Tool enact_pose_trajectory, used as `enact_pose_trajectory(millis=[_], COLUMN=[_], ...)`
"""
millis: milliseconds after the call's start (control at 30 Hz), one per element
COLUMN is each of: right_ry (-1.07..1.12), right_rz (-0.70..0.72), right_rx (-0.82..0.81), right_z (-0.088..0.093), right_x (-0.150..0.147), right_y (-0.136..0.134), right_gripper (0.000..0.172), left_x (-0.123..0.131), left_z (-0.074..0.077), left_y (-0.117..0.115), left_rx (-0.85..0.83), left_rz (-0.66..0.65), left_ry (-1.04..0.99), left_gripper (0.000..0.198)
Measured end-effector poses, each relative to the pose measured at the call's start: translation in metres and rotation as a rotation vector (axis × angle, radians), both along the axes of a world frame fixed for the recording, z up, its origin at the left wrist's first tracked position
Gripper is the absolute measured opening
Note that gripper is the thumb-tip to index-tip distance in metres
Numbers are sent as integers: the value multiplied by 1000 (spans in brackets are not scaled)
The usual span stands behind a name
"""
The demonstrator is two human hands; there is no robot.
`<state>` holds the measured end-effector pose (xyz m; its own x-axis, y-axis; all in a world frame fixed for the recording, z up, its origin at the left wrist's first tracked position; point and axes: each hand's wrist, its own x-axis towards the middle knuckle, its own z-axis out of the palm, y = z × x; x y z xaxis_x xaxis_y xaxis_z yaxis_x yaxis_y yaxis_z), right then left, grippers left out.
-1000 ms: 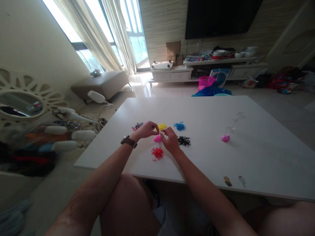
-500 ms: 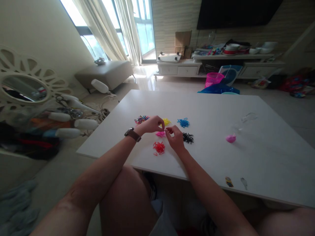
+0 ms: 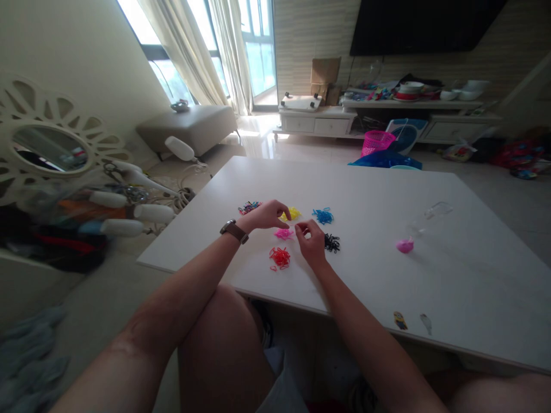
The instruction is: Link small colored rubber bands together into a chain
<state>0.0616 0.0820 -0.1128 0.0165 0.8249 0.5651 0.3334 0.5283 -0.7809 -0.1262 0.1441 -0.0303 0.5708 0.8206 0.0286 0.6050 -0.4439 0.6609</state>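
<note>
My left hand [image 3: 272, 214], with a watch on its wrist, hovers over the table between the yellow rubber bands [image 3: 294, 213] and the pink rubber bands [image 3: 283, 234]. Its thumb and forefinger are apart, and nothing shows between them. Close by on the right, my right hand [image 3: 311, 240] is closed in a pinch; whatever is at its fingertips is too small to make out. Black rubber bands [image 3: 332, 243] lie beside it, partly covered. Small heaps of red rubber bands [image 3: 279, 258], blue rubber bands [image 3: 323, 215] and mixed-colour rubber bands [image 3: 248, 207] lie around the hands.
On the white table [image 3: 379, 201], a pink lump [image 3: 404, 246] and a clear plastic container [image 3: 438, 210] lie to the right. Two stickers, one a yellow figure [image 3: 400, 320], are near the front edge. A lamp with white shades [image 3: 154, 214] stands left of the table.
My left thumb and forefinger have parted from a pinch. My right hand has drawn slightly to the right, away from the left. The view has shifted a little.
</note>
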Motion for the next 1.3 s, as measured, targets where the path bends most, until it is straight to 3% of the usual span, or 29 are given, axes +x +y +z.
enact_pose_trajectory(millis=[567, 900, 1100, 1300], right_ry=[24, 100, 43, 14], right_rz=[-24, -137, -38, -39], right_rx=[-12, 36, -6, -34], right_z=[3, 0, -4, -4], right_x=[0, 4, 1, 3], right_y=[0, 4, 3, 5], right_gripper=[15, 15, 14, 13], left_x=[1, -13, 0, 3], left_z=[-2, 3, -9, -14], left_y=[6, 10, 7, 8], left_rx=[-92, -77, -97, -109], left_rz=[-72, 27, -40, -48], left_ry=[-39, -21, -68, -83], left_gripper=[23, 18, 25, 29])
